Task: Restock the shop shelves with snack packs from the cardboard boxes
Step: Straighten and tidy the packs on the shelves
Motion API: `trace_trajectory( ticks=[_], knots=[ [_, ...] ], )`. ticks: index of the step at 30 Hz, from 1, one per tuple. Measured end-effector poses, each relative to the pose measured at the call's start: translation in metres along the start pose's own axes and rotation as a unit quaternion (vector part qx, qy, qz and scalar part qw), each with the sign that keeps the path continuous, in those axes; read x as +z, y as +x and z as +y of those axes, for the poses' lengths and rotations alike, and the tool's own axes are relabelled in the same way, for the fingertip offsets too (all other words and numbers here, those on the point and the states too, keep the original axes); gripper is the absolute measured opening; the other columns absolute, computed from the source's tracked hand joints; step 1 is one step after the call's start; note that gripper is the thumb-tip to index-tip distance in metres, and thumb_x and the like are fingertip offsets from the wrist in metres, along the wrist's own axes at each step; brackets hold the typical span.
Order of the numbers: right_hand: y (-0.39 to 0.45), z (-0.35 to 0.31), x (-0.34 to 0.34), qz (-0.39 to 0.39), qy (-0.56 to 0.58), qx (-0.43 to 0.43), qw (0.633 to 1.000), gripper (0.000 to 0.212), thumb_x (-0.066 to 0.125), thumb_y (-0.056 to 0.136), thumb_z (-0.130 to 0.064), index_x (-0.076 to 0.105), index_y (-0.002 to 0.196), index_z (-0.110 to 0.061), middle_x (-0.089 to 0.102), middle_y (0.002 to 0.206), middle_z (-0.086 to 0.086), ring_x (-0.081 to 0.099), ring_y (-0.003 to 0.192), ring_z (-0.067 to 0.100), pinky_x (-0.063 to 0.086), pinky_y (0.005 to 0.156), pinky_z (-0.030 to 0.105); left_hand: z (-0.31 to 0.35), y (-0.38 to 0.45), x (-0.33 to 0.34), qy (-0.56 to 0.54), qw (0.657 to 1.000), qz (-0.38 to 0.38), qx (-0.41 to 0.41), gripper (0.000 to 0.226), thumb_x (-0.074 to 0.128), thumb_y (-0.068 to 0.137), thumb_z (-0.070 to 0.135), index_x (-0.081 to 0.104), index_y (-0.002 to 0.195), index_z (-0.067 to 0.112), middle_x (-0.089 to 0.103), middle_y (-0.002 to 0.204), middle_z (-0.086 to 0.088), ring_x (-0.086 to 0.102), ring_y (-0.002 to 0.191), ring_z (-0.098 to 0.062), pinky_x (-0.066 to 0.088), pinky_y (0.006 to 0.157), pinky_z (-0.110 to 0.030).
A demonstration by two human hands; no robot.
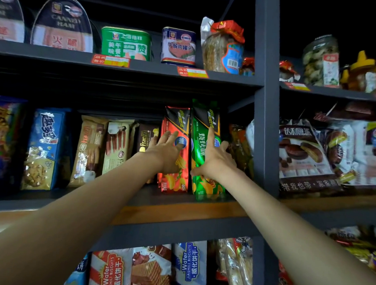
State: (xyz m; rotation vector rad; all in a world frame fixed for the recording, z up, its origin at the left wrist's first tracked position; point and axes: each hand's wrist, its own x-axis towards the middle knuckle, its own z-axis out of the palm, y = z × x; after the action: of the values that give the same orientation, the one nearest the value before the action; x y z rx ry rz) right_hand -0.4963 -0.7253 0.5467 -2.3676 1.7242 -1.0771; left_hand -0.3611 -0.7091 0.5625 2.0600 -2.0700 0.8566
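Two bare forearms are stretched up toward the middle shelf [180,208] of a dark metal rack. The left hand [168,151] is laid flat, fingers spread wide, against the front of a red snack pack [174,180] that stands upright on the shelf. The right hand [213,159] is pressed against the green snack pack [201,142] just beside it, index finger extended up the face and the other fingers splayed toward the pack's right edge; nothing is gripped by either hand. The two packs are seen touching side by side, near the upright post [266,123]. Brown biscuit packs [116,148] and a blue cookie pack [45,150] are lined up to the left, and crumpled clear-wrapped packs are wedged between the green pack and the post. Wafer biscuit packs [108,271] are shown on the shelf below. On the top shelf, a green tin [126,44], a blue luncheon meat tin [178,46] and large ham tins [62,24] are displayed above red price tags [110,60]. A jar [321,61] is visible in the next bay.
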Motion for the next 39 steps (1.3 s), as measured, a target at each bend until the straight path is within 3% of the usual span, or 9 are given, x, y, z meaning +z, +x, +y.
trace_trajectory(
  ticks=[4, 8, 12, 16, 21, 25, 30, 34, 39],
  knots=[
    [-0.004, 0.007, 0.011, 0.068, 0.014, -0.016, 0.997, 0.122, 0.077, 0.077, -0.023, -0.025, 0.144, -0.03, 0.02, 0.138, 0.015, 0.044, 0.058, 0.014, 0.031, 0.044, 0.024, 0.0, 0.001, 0.004, -0.001, 1.0, -0.001, 0.001, 0.08, 0.057, 0.088, 0.036, 0.008, 0.15, 0.02, -0.019, 0.155, -0.01, -0.017, 0.143, -0.029, 0.003, 0.115, -0.052],
    [0.002, 0.008, 0.021, 0.106, -0.006, -0.032, 0.994, 0.121, 0.077, 0.077, -0.021, -0.025, 0.144, -0.03, 0.02, 0.136, 0.016, 0.052, 0.075, 0.022, 0.036, 0.053, 0.027, 0.001, 0.003, 0.008, 0.002, 1.0, 0.002, -0.002, 0.08, 0.057, 0.089, 0.036, 0.008, 0.15, 0.018, -0.02, 0.155, -0.012, -0.018, 0.143, -0.031, 0.002, 0.114, -0.053],
    [0.015, 0.006, 0.021, 0.09, 0.004, -0.022, 0.996, 0.127, 0.079, 0.074, -0.012, -0.026, 0.143, -0.033, 0.015, 0.139, 0.016, 0.055, 0.087, 0.027, 0.039, 0.056, 0.029, 0.001, 0.003, 0.008, 0.003, 1.0, 0.004, -0.003, 0.079, 0.057, 0.088, 0.036, 0.01, 0.149, 0.018, -0.02, 0.155, -0.012, -0.017, 0.143, -0.032, 0.003, 0.114, -0.054],
    [0.015, 0.005, 0.019, 0.084, 0.028, -0.028, 0.996, 0.131, 0.081, 0.071, -0.016, -0.027, 0.142, -0.034, 0.014, 0.14, 0.017, 0.054, 0.09, 0.028, 0.041, 0.061, 0.031, 0.003, 0.0, 0.008, 0.0, 1.0, 0.008, -0.009, 0.08, 0.058, 0.088, 0.036, 0.01, 0.149, 0.018, -0.018, 0.155, -0.012, -0.015, 0.143, -0.032, 0.003, 0.114, -0.053],
    [0.009, 0.013, 0.015, 0.054, 0.048, -0.036, 0.997, 0.13, 0.081, 0.071, -0.027, -0.027, 0.142, -0.033, 0.011, 0.141, 0.018, 0.051, 0.105, 0.034, 0.044, 0.072, 0.036, 0.01, -0.001, 0.002, -0.067, 0.995, 0.067, -0.01, 0.082, 0.059, 0.086, 0.034, 0.01, 0.148, 0.016, -0.005, 0.156, -0.014, 0.002, 0.144, -0.034, 0.012, 0.115, -0.05],
    [0.006, 0.02, 0.002, 0.031, 0.043, -0.043, 0.998, 0.125, 0.08, 0.073, -0.024, -0.022, 0.144, -0.034, -0.009, 0.151, 0.015, 0.027, 0.131, 0.038, 0.042, 0.09, 0.04, 0.021, -0.002, -0.004, -0.201, 0.973, 0.111, -0.007, 0.082, 0.059, 0.087, 0.031, 0.008, 0.149, 0.013, 0.016, 0.155, -0.013, 0.024, 0.139, -0.033, 0.027, 0.111, -0.049],
    [0.005, 0.023, -0.006, 0.029, -0.022, -0.083, 0.996, 0.118, 0.075, 0.078, -0.011, -0.018, 0.146, -0.036, -0.012, 0.154, 0.014, 0.054, 0.11, 0.033, 0.041, 0.072, 0.031, 0.034, 0.006, -0.004, -0.268, 0.956, 0.122, -0.018, 0.091, 0.062, 0.086, 0.027, -0.004, 0.149, 0.018, 0.038, 0.146, -0.013, 0.046, 0.125, -0.034, 0.037, 0.103, -0.052],
    [0.007, 0.024, -0.007, 0.014, -0.027, -0.088, 0.996, 0.118, 0.075, 0.077, -0.009, -0.017, 0.147, -0.033, -0.012, 0.155, 0.013, 0.055, 0.111, 0.034, 0.041, 0.073, 0.03, 0.038, 0.01, -0.001, -0.276, 0.948, 0.151, -0.041, 0.094, 0.062, 0.086, 0.02, -0.007, 0.149, 0.018, 0.051, 0.134, -0.009, 0.054, 0.114, -0.03, 0.04, 0.098, -0.053],
    [0.011, 0.021, -0.005, 0.012, -0.016, -0.09, 0.996, 0.118, 0.074, 0.077, -0.007, -0.018, 0.146, -0.034, -0.011, 0.155, 0.014, 0.056, 0.109, 0.033, 0.044, 0.075, 0.032, 0.041, 0.011, 0.002, -0.277, 0.945, 0.162, -0.061, 0.091, 0.06, 0.087, 0.016, -0.007, 0.149, 0.017, 0.046, 0.137, -0.012, 0.05, 0.119, -0.03, 0.036, 0.1, -0.051]
  ],
)
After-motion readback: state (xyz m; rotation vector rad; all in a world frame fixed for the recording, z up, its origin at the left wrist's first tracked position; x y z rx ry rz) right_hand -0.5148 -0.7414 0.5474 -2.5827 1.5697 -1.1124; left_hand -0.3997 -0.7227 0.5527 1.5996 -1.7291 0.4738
